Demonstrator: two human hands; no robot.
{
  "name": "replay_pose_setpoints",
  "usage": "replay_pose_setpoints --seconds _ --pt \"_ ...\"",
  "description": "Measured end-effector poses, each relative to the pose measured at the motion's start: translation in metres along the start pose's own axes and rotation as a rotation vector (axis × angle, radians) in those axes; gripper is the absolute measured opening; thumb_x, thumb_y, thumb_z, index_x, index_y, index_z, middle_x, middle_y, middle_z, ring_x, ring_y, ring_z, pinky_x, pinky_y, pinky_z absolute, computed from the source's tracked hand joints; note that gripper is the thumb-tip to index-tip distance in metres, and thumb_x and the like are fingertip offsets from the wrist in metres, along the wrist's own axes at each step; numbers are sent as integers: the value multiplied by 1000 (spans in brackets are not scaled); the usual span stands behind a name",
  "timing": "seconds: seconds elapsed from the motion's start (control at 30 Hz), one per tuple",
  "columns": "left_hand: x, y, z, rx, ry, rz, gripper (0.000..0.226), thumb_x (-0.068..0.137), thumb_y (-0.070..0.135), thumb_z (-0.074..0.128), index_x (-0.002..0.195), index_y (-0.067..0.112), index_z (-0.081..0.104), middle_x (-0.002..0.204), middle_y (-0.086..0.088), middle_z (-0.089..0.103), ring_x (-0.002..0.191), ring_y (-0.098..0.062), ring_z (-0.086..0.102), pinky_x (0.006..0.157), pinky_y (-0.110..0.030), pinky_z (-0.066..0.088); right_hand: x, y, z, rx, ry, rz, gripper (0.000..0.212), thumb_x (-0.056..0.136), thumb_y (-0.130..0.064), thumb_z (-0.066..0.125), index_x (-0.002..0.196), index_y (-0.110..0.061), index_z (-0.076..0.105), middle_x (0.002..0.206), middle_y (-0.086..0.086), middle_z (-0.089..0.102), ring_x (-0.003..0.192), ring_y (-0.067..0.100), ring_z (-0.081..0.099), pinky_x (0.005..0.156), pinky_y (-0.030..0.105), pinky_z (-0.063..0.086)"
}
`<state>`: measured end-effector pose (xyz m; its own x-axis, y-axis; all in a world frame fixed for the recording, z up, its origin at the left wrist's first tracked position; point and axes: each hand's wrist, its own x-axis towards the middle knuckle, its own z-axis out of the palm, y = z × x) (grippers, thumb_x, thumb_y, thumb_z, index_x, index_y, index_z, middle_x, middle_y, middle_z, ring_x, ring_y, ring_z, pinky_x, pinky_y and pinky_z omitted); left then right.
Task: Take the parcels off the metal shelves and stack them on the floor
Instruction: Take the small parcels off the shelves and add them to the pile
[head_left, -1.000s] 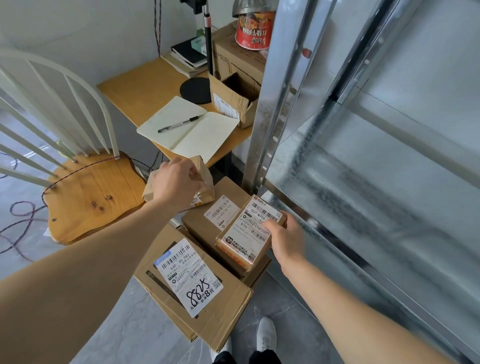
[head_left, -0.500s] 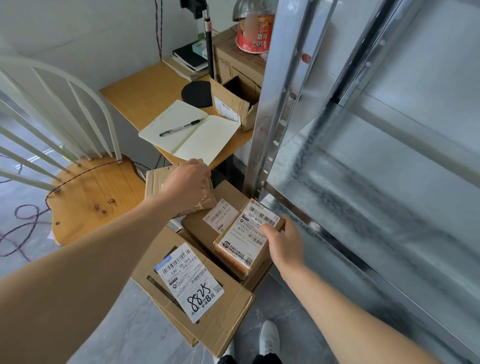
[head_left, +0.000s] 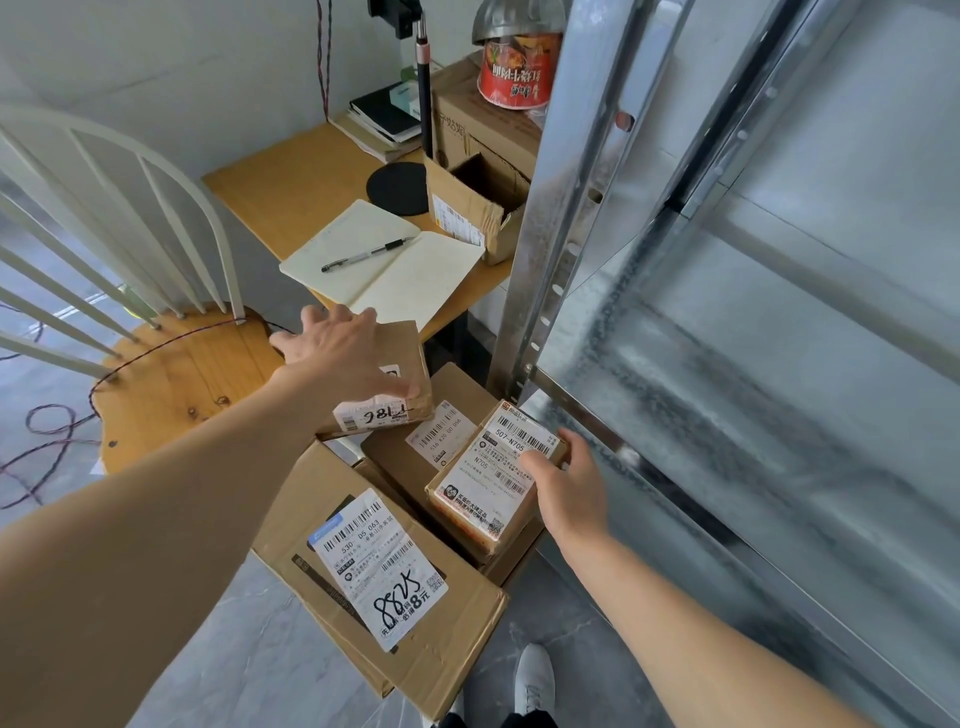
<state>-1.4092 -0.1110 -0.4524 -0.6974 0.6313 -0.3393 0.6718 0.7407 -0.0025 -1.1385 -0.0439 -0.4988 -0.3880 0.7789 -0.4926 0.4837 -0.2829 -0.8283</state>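
Centre frame, the left hand (head_left: 340, 358) lies with fingers spread flat on a small taped parcel (head_left: 397, 364), while to its right the right hand (head_left: 569, 486) grips the white-labelled parcel (head_left: 485, 483) by its edge atop the stacked boxes (head_left: 467, 616), beside the metal shelves (head_left: 727, 395)

Labels on four parcels and a can.
The big box (head_left: 457, 639) label reads "530 D5 063", with handwritten "8825" and printed "8元". The small box (head_left: 488, 478) shows "507-N705" and "N705". The middle box (head_left: 395, 457) starts "516", the rest unclear. The far box (head_left: 400, 348) bears handwritten "186". The can (head_left: 514, 70) has Chinese characters too blurred to read.
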Motion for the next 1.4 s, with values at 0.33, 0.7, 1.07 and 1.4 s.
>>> replay_pose_setpoints --seconds 0.33,0.7,1.07,1.4 --pt "-14 9 10 -219 -124 -95 114 50 100 42 144 36 34 124 -11 48 110 -33 51 76 -41 53 -2 -2 -3 -10 -2 11 29 94 -26 68 121 -30 58 110 -12 71 95 2 67 61 11 49" --pt "-14 29 3 -200 -182 -3 83 73 85 48 132 26 46 95 5 64 77 -13 62 57 -26 51 -6 -8 0 -8 0 9 26 94 -27 68 118 -28 60 110 -12 71 96 1 67 59 10 49" --pt "-20 34 -1 -248 -298 64 68 82 67 62 132 23 49 109 4 63 99 -20 60 80 -32 49 -6 -4 1 -3 17 15 16 93 -26 67 108 -26 60 105 -7 75 94 9 72 66 21 55" --pt "-32 33 -12 -368 -317 46 62 91 54 60 138 16 47 114 1 56 101 -22 51 78 -34 44 -7 -6 1 -17 16 16 19 92 -31 67 108 -25 59 106 -8 71 98 8 66 67 22 46"
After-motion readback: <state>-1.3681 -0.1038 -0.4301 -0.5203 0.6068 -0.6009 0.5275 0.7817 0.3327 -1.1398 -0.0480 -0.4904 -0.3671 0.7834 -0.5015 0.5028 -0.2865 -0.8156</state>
